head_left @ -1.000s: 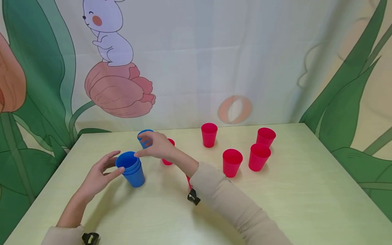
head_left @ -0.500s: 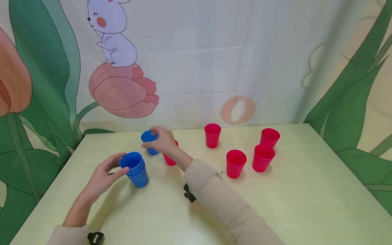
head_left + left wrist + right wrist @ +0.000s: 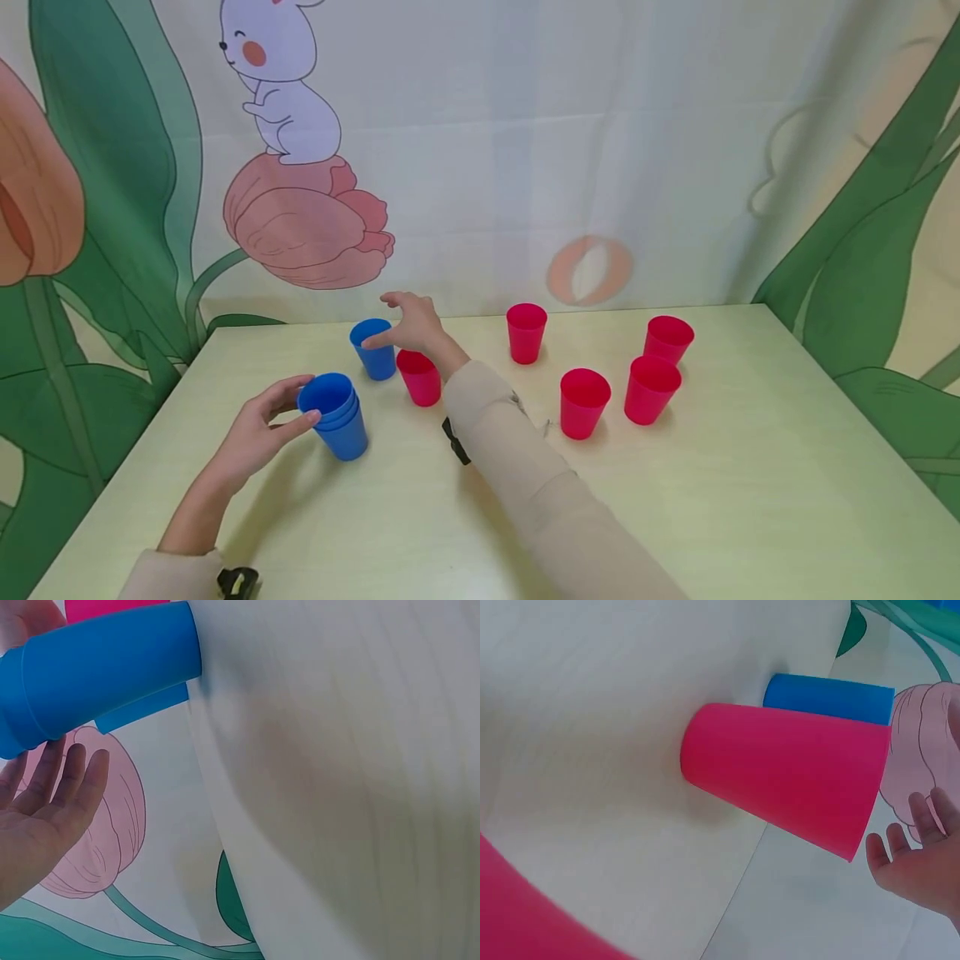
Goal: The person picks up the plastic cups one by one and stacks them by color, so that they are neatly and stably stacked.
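Note:
My left hand (image 3: 258, 425) holds a stack of nested blue cups (image 3: 345, 437) near its top, thumb at the near side of the rim and fingers on the far side. In the left wrist view the stack (image 3: 112, 667) lies between the fingers (image 3: 86, 787) and the thumb side. Beyond the stack stands a single blue cup (image 3: 377, 360). My right hand (image 3: 420, 323) hovers at that cup's right, fingers spread, its thumb overlapping the cup in view; contact cannot be told. Just below this hand is a red cup (image 3: 420, 383), upright; in the right wrist view the fingers (image 3: 919, 814) are apart from it.
Red cups stand upright to the right: one at the back (image 3: 527, 333), one nearer (image 3: 583, 406), and two close together, a front cup (image 3: 651, 392) and a rear cup (image 3: 670, 337). Another red cup (image 3: 532, 922) shows at the right wrist view's corner. A printed curtain (image 3: 465, 167) hangs behind the table (image 3: 750, 467).
My right hand has drawn back from above the blue stack and the single blue cup, going right and away, fingers spreading. The red cup below it is now uncovered. The left hand keeps its hold.

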Demonstrator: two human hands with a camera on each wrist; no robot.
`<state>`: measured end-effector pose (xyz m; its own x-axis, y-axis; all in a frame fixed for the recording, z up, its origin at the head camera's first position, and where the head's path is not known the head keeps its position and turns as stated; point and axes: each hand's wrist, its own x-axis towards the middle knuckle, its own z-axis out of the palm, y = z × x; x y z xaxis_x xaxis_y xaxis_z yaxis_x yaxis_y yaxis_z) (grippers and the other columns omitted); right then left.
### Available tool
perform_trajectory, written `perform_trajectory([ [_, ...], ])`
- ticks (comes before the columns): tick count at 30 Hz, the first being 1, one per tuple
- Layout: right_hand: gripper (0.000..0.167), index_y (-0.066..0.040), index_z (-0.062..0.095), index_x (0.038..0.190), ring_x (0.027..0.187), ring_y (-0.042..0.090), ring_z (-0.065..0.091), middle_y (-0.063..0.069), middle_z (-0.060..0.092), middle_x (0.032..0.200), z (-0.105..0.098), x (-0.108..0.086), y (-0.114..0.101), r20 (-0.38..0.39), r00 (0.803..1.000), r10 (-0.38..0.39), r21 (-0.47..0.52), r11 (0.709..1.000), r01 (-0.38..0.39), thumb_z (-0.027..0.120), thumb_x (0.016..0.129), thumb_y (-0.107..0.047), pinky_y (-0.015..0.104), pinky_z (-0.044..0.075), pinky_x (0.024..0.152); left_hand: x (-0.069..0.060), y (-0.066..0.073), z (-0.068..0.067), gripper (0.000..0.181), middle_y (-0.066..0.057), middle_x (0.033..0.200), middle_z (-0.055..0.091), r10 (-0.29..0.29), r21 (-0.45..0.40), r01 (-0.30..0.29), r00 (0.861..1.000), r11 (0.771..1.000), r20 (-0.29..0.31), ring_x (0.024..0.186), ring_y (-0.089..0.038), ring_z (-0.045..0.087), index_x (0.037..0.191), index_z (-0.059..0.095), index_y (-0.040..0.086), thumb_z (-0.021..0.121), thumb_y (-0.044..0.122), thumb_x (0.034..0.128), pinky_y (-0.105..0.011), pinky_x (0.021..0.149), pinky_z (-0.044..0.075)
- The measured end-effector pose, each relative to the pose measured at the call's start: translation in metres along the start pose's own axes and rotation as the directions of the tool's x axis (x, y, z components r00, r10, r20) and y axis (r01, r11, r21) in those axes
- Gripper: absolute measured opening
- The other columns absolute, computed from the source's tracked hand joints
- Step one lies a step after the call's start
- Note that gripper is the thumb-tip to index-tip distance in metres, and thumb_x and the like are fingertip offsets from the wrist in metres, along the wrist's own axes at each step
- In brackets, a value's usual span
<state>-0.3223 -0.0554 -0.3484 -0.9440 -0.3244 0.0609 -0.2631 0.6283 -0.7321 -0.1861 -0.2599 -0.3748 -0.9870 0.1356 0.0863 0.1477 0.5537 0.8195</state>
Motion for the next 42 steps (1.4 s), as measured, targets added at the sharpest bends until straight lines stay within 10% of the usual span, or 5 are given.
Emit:
perform_trajectory([
  [42, 0.082, -0.023, 0.047, 0.132, 0.112, 0.019, 0.039, 0.001, 0.049, 0.122, 0.032, 0.009, -0.008, -0.082, 0.980, 0.181, -0.263, 0.944, -0.197, 0.076, 0.061, -0.052, 0.035, 0.042, 0.084, -0.004, 0.000, -0.001, 0.063, -0.023, 0.132, 0.043, -0.014, 0.017, 0.014, 1.000, 1.000, -0.015, 0.118, -0.040, 0.042, 0.139, 0.032, 0.004, 0.059, 0.030, 0.0885, -0.051, 0.087, 0.044],
])
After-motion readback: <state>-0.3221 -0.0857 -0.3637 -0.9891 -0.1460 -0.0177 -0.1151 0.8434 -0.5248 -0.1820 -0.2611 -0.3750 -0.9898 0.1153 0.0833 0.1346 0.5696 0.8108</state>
